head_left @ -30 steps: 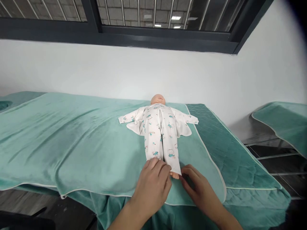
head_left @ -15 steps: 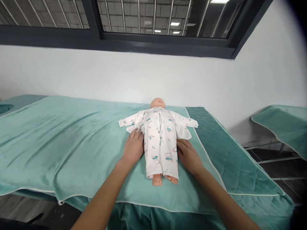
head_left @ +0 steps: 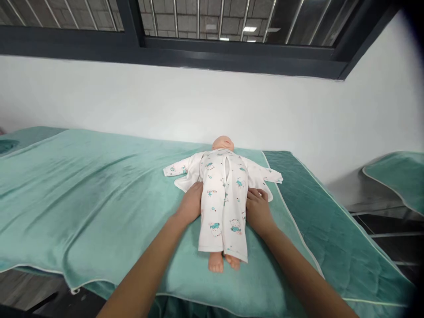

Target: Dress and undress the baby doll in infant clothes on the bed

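Baby doll [head_left: 222,194]: lies face-up near the bench's far right corner, on a green blanket [head_left: 99,198]. White printed romper [head_left: 223,198] fully on, feet bare. Left hand [head_left: 191,203] and right hand [head_left: 257,210]: open, flat against the doll's sides, gripping nothing. Front closure's fastening hard to make out; fingertips partly hidden under cloth.

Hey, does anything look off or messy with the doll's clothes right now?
The baby doll's white printed romper gapes open down the chest, unfastened. Left hand and right hand press its sides.
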`<state>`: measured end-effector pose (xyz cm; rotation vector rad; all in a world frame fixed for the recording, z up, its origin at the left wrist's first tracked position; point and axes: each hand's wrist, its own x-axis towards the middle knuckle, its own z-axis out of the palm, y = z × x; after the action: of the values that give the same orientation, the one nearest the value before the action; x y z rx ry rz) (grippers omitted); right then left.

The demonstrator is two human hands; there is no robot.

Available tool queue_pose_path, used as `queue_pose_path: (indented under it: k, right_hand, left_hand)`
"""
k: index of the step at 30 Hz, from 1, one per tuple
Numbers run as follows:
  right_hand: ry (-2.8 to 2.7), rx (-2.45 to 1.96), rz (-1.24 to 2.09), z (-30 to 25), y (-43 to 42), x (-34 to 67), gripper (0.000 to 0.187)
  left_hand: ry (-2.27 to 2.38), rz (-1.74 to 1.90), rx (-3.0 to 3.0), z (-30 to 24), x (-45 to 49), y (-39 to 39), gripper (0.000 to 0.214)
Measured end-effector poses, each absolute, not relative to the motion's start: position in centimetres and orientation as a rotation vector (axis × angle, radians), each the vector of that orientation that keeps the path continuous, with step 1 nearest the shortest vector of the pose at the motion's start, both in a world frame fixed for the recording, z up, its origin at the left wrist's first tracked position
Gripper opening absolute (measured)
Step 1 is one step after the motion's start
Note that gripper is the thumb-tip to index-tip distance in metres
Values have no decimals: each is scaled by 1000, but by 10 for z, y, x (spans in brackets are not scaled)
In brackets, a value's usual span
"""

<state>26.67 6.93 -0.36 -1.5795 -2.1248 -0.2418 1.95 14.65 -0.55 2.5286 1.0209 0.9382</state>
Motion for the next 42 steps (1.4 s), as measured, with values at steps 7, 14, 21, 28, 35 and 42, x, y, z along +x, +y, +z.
queue_pose_path:
  k: [7,14,21,28,35,42]
  right_hand:
    - [-2020,-1269,155,-7,71,274,19]
    - [-1953,-1176,221,-8,66,276,14]
    - [-1952,-1232,134,-9,63,277,13]
    - [-1999,-1290,68,-6,45,276,21]
    - [-1909,-1351,228,-5,30,284,20]
    - [-1440,-2188,-73,-8,55,340,47]
  left_hand:
    - [901,910,2577,0,19,141,59]
    - [1202,820,2605,5,23,137,13]
    - [1389,868,2697,5,8,108,11]
    - [1406,715,2649,11,0,88,12]
    - [1723,990,2328,-2,-4,102,26]
    - [2388,1031,1964,-9,0,115,40]
